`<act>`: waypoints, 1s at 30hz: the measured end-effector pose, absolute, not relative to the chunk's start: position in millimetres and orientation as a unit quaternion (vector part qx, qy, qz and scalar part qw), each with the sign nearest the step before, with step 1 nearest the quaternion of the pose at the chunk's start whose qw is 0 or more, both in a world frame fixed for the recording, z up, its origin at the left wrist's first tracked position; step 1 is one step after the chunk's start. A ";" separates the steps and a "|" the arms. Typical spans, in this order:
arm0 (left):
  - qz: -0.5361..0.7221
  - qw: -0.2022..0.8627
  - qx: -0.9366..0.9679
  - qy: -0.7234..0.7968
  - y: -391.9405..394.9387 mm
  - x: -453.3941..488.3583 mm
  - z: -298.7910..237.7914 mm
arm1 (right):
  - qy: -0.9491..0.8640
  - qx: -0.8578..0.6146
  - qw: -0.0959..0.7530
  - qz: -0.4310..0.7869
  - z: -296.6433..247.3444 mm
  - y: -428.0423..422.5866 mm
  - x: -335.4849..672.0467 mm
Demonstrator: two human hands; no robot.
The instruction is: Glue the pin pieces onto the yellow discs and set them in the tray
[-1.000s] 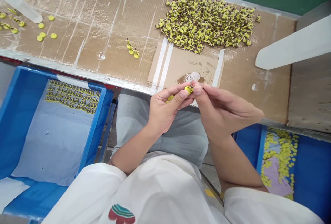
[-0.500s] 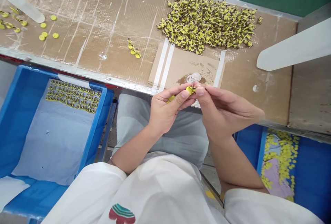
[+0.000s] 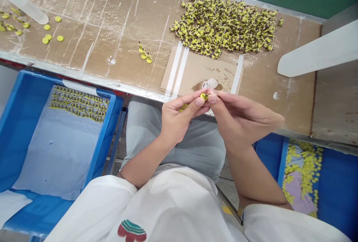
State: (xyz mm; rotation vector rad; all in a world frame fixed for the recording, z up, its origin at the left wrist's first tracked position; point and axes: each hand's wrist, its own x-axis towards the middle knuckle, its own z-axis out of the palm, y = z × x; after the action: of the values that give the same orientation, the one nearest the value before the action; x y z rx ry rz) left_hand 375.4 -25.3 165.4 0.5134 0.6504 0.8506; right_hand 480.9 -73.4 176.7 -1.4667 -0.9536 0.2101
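Note:
My left hand [image 3: 176, 121] pinches a small round yellow base [image 3: 203, 96] between thumb and forefinger. Another yellow piece [image 3: 184, 107] shows tucked in its curled fingers. Closed at the fingertips, my right hand [image 3: 243, 121] holds a tiny dark-and-yellow figurine [image 3: 206, 98] against that base; the fingers hide most of it. Both hands meet over the table's front edge. Just beyond them, a whitish round blob [image 3: 210, 84] sits in a wet brown patch on a taped cardboard sheet [image 3: 192, 72].
A large heap of yellow-and-dark figurines [image 3: 223, 25] lies behind the cardboard. Several figurines on bases [image 3: 145, 53] stand to its left, with loose yellow discs [image 3: 60, 38] farther left. Blue bins hold rows of figurines [image 3: 79, 104] at left and yellow discs [image 3: 307, 167] at right.
Both hands have shifted very slightly left with the base and figurine, which stay pressed together. Everything on the table looks the same.

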 end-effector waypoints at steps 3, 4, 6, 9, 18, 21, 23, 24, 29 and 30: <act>0.415 0.817 0.250 0.313 -26.5 375.7 164.9 | -0.404 -0.657 0.628 0.105 175.9 -72.1 479.8; 0.419 0.815 0.249 0.314 -26.9 376.0 164.7 | -0.405 -0.657 0.627 0.106 175.4 -71.3 479.3; 0.428 0.811 0.243 0.315 -27.1 376.6 164.6 | -0.418 -0.647 0.630 0.095 174.2 -69.4 478.9; 0.437 0.807 0.239 0.319 -26.3 377.6 164.5 | -0.441 -0.622 0.643 0.076 173.9 -66.4 480.2; 0.459 0.783 0.248 0.339 -27.4 383.6 168.3 | -0.405 -0.631 0.653 0.107 182.8 -62.2 480.5; 0.471 0.769 0.260 0.345 -28.2 386.2 168.4 | -0.377 -0.620 0.676 0.127 181.5 -60.5 479.1; 0.477 0.760 0.275 0.346 -28.5 387.2 167.5 | -0.369 -0.613 0.684 0.138 180.1 -60.0 480.1; 0.479 0.756 0.283 0.345 -28.7 387.5 166.8 | -0.369 -0.608 0.688 0.142 179.5 -60.0 481.2; 0.480 0.743 0.315 0.344 -31.8 389.4 164.4 | -0.371 -0.583 0.709 0.140 179.2 -61.9 486.1; 0.484 0.738 0.319 0.345 -33.0 390.0 164.3 | -0.371 -0.583 0.710 0.138 179.5 -62.5 486.4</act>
State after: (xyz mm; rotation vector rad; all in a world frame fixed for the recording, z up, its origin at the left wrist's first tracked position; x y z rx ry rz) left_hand 390.0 -33.0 164.3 0.6993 0.7575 1.0630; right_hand 486.4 -62.5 179.5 -1.2934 -0.8240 0.3070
